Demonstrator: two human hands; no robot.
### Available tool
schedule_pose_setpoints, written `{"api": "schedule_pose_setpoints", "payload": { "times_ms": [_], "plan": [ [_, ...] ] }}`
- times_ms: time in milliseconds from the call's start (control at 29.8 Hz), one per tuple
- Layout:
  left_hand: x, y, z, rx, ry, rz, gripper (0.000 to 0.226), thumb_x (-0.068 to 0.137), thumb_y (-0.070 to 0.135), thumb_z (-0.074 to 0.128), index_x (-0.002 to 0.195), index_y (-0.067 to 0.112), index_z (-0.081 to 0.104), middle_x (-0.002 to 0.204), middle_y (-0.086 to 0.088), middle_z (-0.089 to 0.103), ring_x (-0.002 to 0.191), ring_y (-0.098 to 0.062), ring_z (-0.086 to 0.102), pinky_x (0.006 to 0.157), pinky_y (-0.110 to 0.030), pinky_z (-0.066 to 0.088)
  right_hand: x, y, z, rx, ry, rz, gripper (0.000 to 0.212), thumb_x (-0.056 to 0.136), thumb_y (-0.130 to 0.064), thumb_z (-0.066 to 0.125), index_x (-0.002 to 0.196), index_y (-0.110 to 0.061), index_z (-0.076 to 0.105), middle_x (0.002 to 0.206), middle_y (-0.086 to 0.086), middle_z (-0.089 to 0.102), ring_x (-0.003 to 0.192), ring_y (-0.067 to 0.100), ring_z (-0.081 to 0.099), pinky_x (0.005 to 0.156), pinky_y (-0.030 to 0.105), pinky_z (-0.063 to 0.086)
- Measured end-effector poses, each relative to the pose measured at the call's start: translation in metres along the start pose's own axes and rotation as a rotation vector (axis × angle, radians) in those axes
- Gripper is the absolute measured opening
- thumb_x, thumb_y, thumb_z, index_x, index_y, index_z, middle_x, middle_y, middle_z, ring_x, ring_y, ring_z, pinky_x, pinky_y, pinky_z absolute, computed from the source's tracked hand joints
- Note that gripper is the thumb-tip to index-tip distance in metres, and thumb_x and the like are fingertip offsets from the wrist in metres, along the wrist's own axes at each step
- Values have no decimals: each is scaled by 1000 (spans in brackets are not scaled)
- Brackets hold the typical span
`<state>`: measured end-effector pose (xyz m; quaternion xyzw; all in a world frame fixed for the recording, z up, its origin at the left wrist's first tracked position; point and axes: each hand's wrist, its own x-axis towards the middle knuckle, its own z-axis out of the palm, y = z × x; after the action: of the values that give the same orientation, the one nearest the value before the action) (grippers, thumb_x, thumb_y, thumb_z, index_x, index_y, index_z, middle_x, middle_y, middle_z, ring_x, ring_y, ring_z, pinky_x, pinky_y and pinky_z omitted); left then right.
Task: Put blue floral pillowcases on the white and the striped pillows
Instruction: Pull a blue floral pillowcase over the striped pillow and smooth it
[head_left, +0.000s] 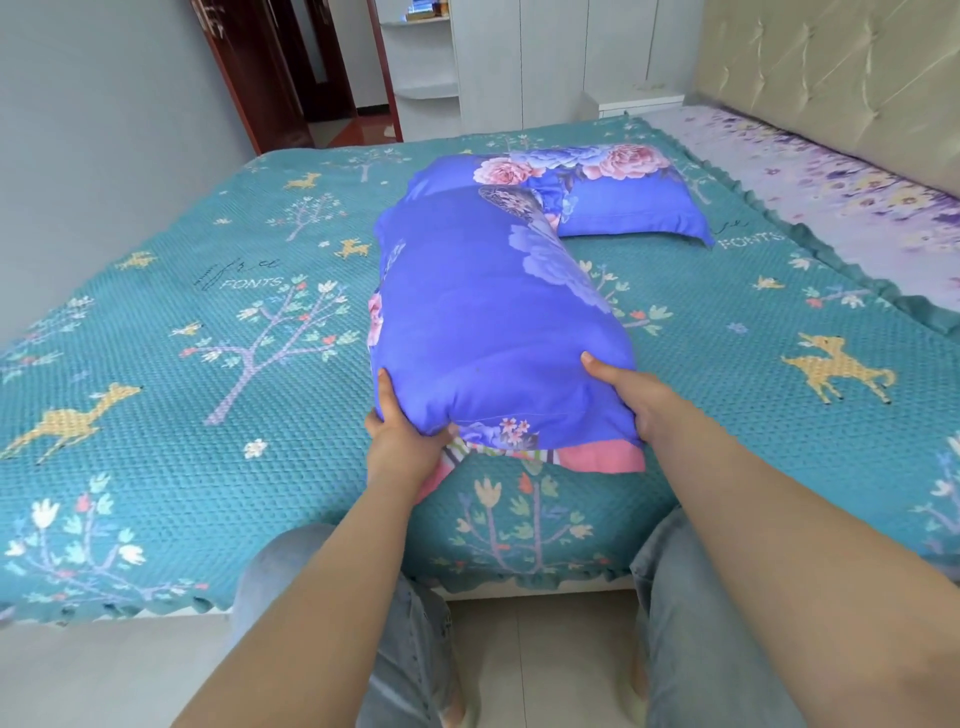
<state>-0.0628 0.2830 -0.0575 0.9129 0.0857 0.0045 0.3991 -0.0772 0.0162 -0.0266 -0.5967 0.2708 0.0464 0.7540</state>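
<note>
Teal bedspread (156, 364) patterned with trees and yellow deer covers most of the bed, whose near edge runs along the bottom of the view; a strip of lilac floral sheet (831, 176) shows along the far right edge below a padded beige headboard (831, 67). Two pillows in blue floral pillowcases are on the bed. One covered pillow (613, 192) lies flat toward the far right part of the bedspread. The second, the near pillowcase (493, 312), stands up off the bedspread close to the near edge, its far end leaning against the flat one. At its open lower end a bit of the striped pillow (498, 454) with a pink border pokes out, just touching the bedspread. Both arms reach forward. The left hand (402, 431) grips the lower left corner of the near pillowcase, fingers curled under it and thumb up along the fabric. The right hand (631, 397) grips the lower right corner, thumb on top, fingers wrapped behind. Jeans-clad legs (701, 623) stand at the bed's near edge
</note>
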Motion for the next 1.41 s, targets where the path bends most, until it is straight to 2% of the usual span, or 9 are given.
{"api": "schedule_pose_setpoints", "payload": {
  "times_ms": [168, 369, 536, 637, 737, 938, 1039, 1173, 1407],
  "plan": [
    [6, 26, 20, -612, 54, -144, 79, 86, 20, 60, 145, 40, 10, 77, -11, 61, 45, -21, 56, 44, -34, 53, -32, -38, 17, 292, -214, -16, 11, 87, -15, 61, 95, -9, 66, 74, 8, 73, 63, 20, 70, 58, 34, 59],
    [2, 70, 68, -1152, -155, -102, 39, 87, 24, 59, 122, 9, 52, 96, -9, 63, 69, -20, 63, 55, -33, 55, -86, -123, 71, 136, -404, -569, 30, 77, 13, 58, 99, -7, 60, 79, 6, 70, 71, 21, 68, 67, 32, 57],
    [-48, 106, 90, -1018, -728, -71, 22, 97, 28, 44, 97, 9, 55, 58, 2, 65, 49, -11, 62, 51, -23, 53, -90, -153, 127, -755, -394, -920, 47, 74, 3, 65, 119, -5, 54, 101, 4, 60, 89, 15, 56, 78, 23, 46],
    [-55, 90, 69, -739, -1049, -69, 27, 102, 32, 37, 120, 17, 49, 89, 3, 71, 75, -14, 71, 68, -29, 57, -69, -115, 157, -1204, -513, -866, 72, 81, -16, 71, 144, -11, 35, 108, 4, 62, 93, 7, 56, 74, 5, 37],
    [-50, 59, 38, -412, -1172, 14, 36, 99, 38, 44, 132, 25, 42, 124, -1, 62, 100, -19, 67, 82, -28, 56, -45, -63, 160, -1186, -504, -778, 54, 90, -26, 63, 138, -12, 46, 98, 4, 64, 82, 10, 57, 72, 10, 39],
    [-37, 41, -21, -428, -969, 93, 31, 96, 29, 50, 125, 17, 51, 111, -1, 69, 94, -16, 69, 73, -23, 54, -15, -28, 114, -1415, -104, -1169, 48, 89, -40, 55, 136, -33, 47, 145, -11, 39, 134, 12, 29, 109, 29, 12],
    [-18, 47, -30, -531, -375, 310, 9, 93, 20, 57, 98, 20, 64, 82, 5, 72, 66, -8, 66, 63, -29, 50, -9, -27, 96, -1448, -18, -1057, 60, 89, -54, 50, 144, -38, 31, 155, -9, 19, 143, 14, 12, 116, 37, 4],
    [25, 46, -39, 64, 256, 681, 28, 88, 36, 52, 112, 25, 62, 118, 6, 62, 108, -18, 55, 98, -29, 36, -2, -31, 76, -1462, -45, -859, 61, 87, -68, 38, 143, -46, 25, 157, -14, 12, 145, 11, 2, 117, 48, -3],
    [90, 69, -31, 453, -59, 401, 51, 99, 47, 25, 147, 30, 26, 157, 3, 18, 144, -25, 13, 117, -46, 13, -11, -48, 95, -1654, -74, -770, 88, 74, -81, 41, 147, -42, 12, 155, -1, 15, 142, 24, 12, 113, 55, 13]
  ]
}}
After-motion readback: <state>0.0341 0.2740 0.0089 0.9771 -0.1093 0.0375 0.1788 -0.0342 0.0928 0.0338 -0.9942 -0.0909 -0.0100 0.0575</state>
